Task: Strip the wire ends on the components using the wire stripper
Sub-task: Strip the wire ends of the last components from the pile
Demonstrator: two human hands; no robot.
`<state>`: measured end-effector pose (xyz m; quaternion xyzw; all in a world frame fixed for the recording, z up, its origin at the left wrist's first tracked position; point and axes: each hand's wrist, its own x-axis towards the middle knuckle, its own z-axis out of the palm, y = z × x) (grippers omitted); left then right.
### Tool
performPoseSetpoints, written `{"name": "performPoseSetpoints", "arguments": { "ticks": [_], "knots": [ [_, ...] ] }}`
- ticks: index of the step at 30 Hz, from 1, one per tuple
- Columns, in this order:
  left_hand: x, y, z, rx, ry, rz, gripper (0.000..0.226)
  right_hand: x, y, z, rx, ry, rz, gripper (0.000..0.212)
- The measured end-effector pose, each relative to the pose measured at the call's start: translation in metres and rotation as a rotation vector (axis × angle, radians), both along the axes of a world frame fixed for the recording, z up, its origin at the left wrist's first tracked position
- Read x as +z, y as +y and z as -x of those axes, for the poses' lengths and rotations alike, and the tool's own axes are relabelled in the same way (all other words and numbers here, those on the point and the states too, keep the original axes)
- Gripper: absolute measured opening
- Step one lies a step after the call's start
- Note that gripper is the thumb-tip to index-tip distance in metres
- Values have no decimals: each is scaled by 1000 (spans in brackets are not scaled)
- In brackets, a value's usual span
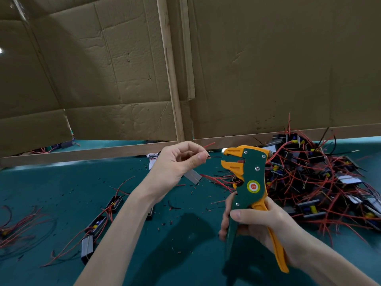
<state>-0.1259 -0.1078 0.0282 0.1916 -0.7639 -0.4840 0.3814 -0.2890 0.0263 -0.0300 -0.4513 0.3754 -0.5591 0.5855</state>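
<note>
My right hand (257, 223) grips the handles of the green and orange wire stripper (248, 180), held upright above the table with its orange jaws apart and facing left. My left hand (179, 162) pinches a thin black wire (214, 156) between thumb and forefinger. The wire's free end points right, just short of the jaws. A grey component (192, 176) hangs below that hand, and a red wire (209, 144) sticks out above the fingers.
A big heap of components with red and black wires (321, 182) lies at the right. Several components (97, 223) with wires lie at the left on the green table (185, 254). Insulation scraps are scattered about. Cardboard sheets (113, 69) stand behind.
</note>
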Motion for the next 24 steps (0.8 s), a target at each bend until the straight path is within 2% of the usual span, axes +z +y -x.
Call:
{"name": "performPoseSetpoints", "arguments": {
  "ticks": [10, 15, 18, 20, 22, 24],
  "knots": [
    [4, 7, 4, 27, -84, -2, 9, 4, 2, 0, 12, 34, -18, 22],
    [6, 7, 2, 14, -97, -14, 5, 6, 7, -8, -124, 70, -77, 22],
    [4, 5, 4, 44, -121, 5, 7, 3, 7, -13, -267, 116, -126, 38],
    [1, 4, 6, 69, -148, 27, 9, 2, 6, -13, -243, 68, -129, 30],
    [-1, 2, 7, 113, -165, 60, 10, 4, 4, -13, -121, -64, -94, 12],
    [-1, -3, 4, 199, -191, 126, 9, 2, -1, -12, -97, -179, -108, 11]
  ]
}}
